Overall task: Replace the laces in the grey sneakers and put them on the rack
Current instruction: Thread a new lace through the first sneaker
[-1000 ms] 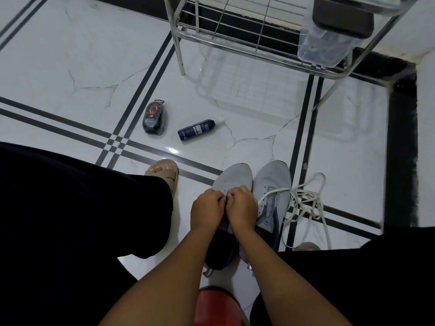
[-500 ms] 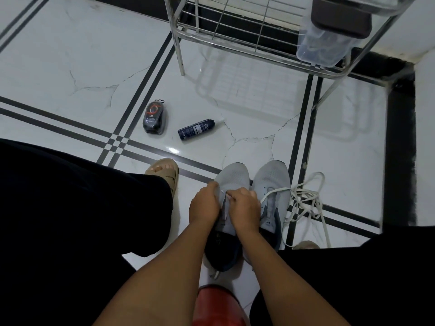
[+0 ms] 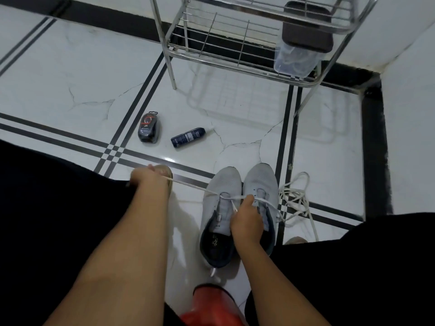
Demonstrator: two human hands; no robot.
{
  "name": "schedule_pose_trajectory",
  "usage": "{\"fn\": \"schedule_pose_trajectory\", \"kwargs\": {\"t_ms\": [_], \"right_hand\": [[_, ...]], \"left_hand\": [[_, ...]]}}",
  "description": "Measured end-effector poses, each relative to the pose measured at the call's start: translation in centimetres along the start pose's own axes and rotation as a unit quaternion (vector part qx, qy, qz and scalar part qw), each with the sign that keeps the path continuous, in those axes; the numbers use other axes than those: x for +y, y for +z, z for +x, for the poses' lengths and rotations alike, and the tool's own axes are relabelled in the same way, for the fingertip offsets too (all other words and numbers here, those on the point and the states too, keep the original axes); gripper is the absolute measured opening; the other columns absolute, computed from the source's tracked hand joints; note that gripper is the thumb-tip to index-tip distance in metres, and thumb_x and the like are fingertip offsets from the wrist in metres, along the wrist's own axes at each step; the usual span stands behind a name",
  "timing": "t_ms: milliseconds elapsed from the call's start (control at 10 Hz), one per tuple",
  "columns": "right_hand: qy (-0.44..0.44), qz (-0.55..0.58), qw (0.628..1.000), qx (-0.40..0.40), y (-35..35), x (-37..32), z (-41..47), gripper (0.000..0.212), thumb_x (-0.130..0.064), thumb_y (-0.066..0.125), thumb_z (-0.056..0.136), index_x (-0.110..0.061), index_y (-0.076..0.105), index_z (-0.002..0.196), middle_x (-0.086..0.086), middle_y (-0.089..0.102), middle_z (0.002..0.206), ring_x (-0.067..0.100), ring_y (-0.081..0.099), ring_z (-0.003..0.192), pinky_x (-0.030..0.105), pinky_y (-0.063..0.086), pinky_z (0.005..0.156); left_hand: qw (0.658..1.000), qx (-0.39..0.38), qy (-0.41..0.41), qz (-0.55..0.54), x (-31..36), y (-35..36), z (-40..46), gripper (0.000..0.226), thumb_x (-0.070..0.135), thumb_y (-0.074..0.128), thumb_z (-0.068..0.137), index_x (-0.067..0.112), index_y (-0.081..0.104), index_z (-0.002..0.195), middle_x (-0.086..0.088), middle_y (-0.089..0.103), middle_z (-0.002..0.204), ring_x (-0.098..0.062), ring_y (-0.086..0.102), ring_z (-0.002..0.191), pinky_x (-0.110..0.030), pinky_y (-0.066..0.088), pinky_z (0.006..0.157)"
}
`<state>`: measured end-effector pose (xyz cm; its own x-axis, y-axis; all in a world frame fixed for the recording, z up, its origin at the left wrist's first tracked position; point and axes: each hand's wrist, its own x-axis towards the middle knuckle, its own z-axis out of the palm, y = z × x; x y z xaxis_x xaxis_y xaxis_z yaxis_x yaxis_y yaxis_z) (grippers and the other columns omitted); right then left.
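Two grey sneakers stand side by side on the white tiled floor, toes pointing away from me: the left sneaker (image 3: 223, 184) and the right sneaker (image 3: 260, 180). A white lace (image 3: 188, 184) runs taut from the left sneaker's front eyelets out to my left hand (image 3: 147, 178), which is closed on its end far to the left. My right hand (image 3: 246, 220) rests on the shoes' tongues and pinches the lace's other end. A loose pile of white lace (image 3: 295, 198) lies right of the sneakers. The metal wire rack (image 3: 235, 55) stands beyond.
A shoe-polish sponge case (image 3: 148, 127) and a dark spray bottle (image 3: 187, 137) lie on the floor ahead. A clear plastic tub (image 3: 294, 60) with a dark lid sits on the rack's low shelf. My black-clothed knees flank the shoes. A red stool edge (image 3: 211, 307) shows below.
My left hand has drawn away from the sneaker to the left, pulling the lace taut through the eyelets. My right hand stayed on the shoe. The camera view shifted slightly downward.
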<state>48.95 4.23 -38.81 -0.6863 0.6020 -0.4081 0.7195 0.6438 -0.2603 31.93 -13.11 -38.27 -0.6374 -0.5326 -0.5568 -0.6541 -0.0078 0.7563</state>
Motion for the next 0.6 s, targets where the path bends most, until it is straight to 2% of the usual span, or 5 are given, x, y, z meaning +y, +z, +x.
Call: {"fn": "schedule_pose_trajectory", "kwargs": {"t_ms": [100,200,300,500,600], "right_hand": [[-0.001,-0.024,0.999,-0.030,-0.3,-0.1,-0.1,0.026,-0.027,0.044,0.100,-0.007,0.052,0.117,0.013,0.066,0.107,0.030,0.064,0.097,0.034,0.049,0.070],[-0.028,-0.049,0.997,-0.059,-0.4,-0.3,-0.3,0.023,-0.018,0.042,0.100,-0.007,0.058,0.113,0.013,0.066,0.110,0.028,0.064,0.100,0.032,0.049,0.074],[-0.060,-0.063,0.992,-0.094,-0.4,-0.5,-0.7,0.023,-0.011,0.044,0.097,-0.006,0.060,0.113,0.013,0.065,0.115,0.029,0.062,0.105,0.033,0.050,0.081],[-0.064,-0.046,0.992,-0.103,-0.5,0.3,-0.8,0.023,-0.008,0.047,0.094,-0.007,0.060,0.113,0.013,0.064,0.114,0.029,0.062,0.104,0.033,0.049,0.078],[-0.039,-0.034,0.993,-0.106,-0.8,0.5,-0.6,0.023,-0.011,0.045,0.096,-0.007,0.063,0.110,0.013,0.065,0.112,0.029,0.063,0.102,0.031,0.048,0.074]], "left_hand": [[0.998,0.054,0.012,-0.031,4.0,0.0,-2.2,0.036,0.023,0.030,0.103,0.003,0.046,0.128,-0.017,0.056,0.123,-0.028,0.057,0.113,-0.029,0.048,0.089],[0.922,-0.131,0.214,0.295,1.5,1.8,-5.1,0.029,0.041,0.044,0.098,0.017,0.055,0.109,-0.007,0.062,0.101,-0.027,0.057,0.095,-0.029,0.041,0.075],[0.766,-0.280,0.262,0.515,-5.9,3.2,-6.7,0.029,0.029,0.045,0.098,0.019,0.058,0.121,-0.009,0.063,0.121,-0.029,0.058,0.109,-0.034,0.046,0.089],[0.878,-0.198,0.180,0.396,-7.4,3.0,-7.5,0.028,0.022,0.038,0.099,0.008,0.061,0.108,-0.015,0.062,0.114,-0.034,0.057,0.104,-0.036,0.045,0.081],[0.995,-0.101,-0.021,0.002,-2.6,2.4,-4.3,0.042,0.014,0.033,0.098,-0.008,0.049,0.130,-0.027,0.051,0.134,-0.039,0.053,0.120,-0.031,0.046,0.074]]}}
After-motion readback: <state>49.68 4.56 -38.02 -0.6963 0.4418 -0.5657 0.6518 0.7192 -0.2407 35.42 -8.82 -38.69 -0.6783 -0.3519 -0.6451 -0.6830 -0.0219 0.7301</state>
